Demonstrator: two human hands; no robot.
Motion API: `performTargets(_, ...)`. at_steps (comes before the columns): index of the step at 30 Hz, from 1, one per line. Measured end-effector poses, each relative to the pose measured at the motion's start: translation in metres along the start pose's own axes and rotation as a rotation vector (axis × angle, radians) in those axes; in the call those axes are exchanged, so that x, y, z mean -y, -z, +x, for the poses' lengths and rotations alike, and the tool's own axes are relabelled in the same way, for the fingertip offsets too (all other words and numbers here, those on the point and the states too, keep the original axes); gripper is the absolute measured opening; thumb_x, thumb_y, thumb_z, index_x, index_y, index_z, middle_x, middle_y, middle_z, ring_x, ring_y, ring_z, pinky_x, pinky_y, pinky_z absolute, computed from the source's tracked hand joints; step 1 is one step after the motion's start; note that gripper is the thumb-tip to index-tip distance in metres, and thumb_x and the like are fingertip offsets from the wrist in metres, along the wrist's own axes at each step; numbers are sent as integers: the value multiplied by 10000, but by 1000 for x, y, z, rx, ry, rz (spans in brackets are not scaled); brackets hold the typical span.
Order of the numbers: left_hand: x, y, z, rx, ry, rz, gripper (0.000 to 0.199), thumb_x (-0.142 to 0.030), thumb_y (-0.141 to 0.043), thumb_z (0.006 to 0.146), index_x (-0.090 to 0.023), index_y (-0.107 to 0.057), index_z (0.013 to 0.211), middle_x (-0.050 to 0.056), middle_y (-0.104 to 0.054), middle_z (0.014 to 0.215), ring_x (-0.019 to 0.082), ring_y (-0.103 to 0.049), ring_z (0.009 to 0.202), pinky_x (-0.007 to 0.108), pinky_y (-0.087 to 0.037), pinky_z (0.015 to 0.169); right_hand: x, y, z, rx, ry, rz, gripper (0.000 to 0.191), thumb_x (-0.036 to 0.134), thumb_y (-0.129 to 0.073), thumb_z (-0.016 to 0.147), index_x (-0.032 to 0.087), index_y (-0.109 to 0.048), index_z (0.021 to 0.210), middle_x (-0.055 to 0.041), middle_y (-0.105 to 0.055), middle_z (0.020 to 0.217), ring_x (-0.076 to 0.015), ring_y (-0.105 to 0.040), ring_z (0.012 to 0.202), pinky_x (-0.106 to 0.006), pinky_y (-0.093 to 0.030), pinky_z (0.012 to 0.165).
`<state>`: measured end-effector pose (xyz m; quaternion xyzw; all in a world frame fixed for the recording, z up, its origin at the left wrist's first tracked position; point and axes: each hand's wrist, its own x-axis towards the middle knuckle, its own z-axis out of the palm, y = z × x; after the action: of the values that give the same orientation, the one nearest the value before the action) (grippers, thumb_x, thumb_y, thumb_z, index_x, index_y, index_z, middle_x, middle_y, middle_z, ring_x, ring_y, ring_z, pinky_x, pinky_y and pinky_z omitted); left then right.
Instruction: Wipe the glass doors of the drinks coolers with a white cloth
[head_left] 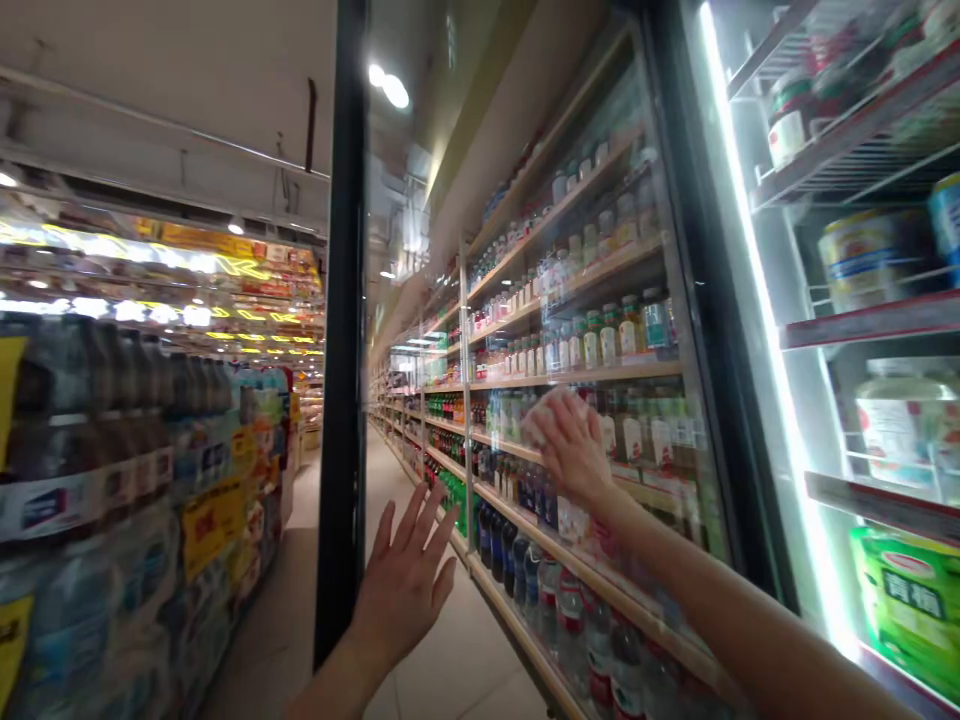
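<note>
A tall glass cooler door (525, 300) stands swung open, its dark frame edge upright at the aisle. The left hand (405, 585) lies flat on the glass near that edge, fingers spread. The right hand (570, 440) presses a pale cloth (544, 412) against the pane higher up — fingers closed over it.

Btl shelves (570, 375), water packs (112, 560), fridge racks (870, 325).
</note>
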<state>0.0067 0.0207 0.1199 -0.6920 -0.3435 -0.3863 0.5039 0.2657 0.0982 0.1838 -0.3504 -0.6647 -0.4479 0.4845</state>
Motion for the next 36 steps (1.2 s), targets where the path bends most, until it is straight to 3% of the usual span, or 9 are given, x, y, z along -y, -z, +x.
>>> performTargets(2,4,4,-1,0,-6,19,442,-353,-488,819,-223,-485,1242,72,-430,1380,221,-305,1324,413,-130,1118,-3,2,43,-97,-204,-22,513,292,-346,867,227,-332,1376,-106,-254,1473,-274,-167,1365,-539,-192,1035)
performTargets(4,5,10,0,-11,-2,22,438,-355,-495,817,-220,-487,1234,76,-439,1373,218,-308,1322,409,-139,1117,11,3,65,-87,-155,-17,508,308,-337,875,233,-326,1378,-92,-245,1478,-264,-153,1369,-536,-175,1043)
performTargets(11,23,49,2,-98,-24,20,391,-267,-496,818,-190,-494,1202,107,-491,1320,217,-332,1309,407,-204,1098,71,-1,34,162,700,93,533,374,-406,847,307,-319,1369,-5,-248,1484,-210,-91,1381,-488,-62,1085)
performTargets(17,41,65,5,-147,84,41,404,-223,-509,805,-174,-472,1205,134,-481,1315,247,-333,1306,452,-248,1078,77,6,124,-8,176,60,495,332,-386,874,253,-340,1360,-66,-220,1491,-255,-123,1374,-538,-92,1065)
performTargets(24,55,72,-15,-98,69,123,460,-196,-519,790,-167,-427,1240,150,-429,1355,264,-313,1315,477,-259,1071,124,-6,24,238,969,226,455,374,-402,849,295,-426,1297,8,-303,1461,-185,-124,1375,-478,-51,1106)
performTargets(29,58,76,-12,-92,106,106,490,-211,-518,794,-195,-398,1269,132,-385,1393,268,-301,1321,485,-264,1071,114,2,115,103,385,100,496,359,-390,865,286,-353,1354,-40,-244,1484,-249,-136,1370,-539,-79,1075)
performTargets(31,57,76,-7,-97,133,94,508,-217,-521,794,-207,-385,1283,121,-371,1404,268,-295,1324,487,-262,1073,114,8,152,78,329,94,496,350,-368,875,270,-337,1364,-46,-216,1493,-251,-121,1373,-541,-82,1072)
performTargets(33,56,77,-5,-99,149,92,531,-211,-520,793,-213,-366,1301,114,-359,1413,269,-291,1326,487,-262,1074,123,10,149,94,417,113,508,349,-385,864,257,-338,1361,-46,-211,1495,-252,-103,1376,-543,-73,1073)
performTargets(36,57,79,-10,-107,145,96,552,-207,-516,792,-219,-347,1318,107,-349,1421,266,-288,1328,482,-262,1076,138,5,76,171,692,207,517,350,-429,829,233,-388,1331,-53,-282,1469,-250,-133,1371,-537,-86,1074)
